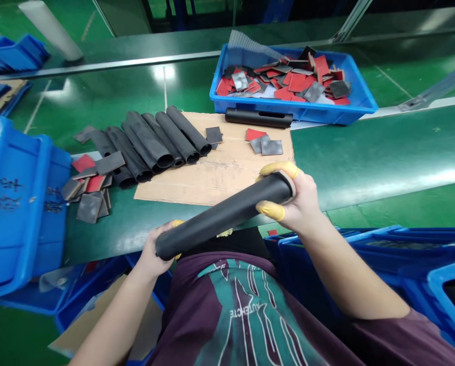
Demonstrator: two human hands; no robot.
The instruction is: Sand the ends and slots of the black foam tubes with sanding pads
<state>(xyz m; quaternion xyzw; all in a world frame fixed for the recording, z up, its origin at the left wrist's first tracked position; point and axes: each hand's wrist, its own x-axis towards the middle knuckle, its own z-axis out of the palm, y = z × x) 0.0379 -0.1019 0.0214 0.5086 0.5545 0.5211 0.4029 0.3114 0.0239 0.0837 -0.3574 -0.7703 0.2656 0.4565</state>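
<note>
A long black foam tube lies across my lap edge, held at both ends. My left hand wraps its near end, fingers closed under it. My right hand, with yellow finger cots, grips the far end, thumb and finger curled over the tube's mouth. A pale square pad seems pressed against that end under my fingers. Several more black tubes lie side by side on a cardboard sheet. Small red and grey pads sit on the cardboard's far right.
A blue tray of red and grey square pads stands at the back right, one black tube in front of it. Loose pads are heaped at left. Blue bins stand at left and at lower right.
</note>
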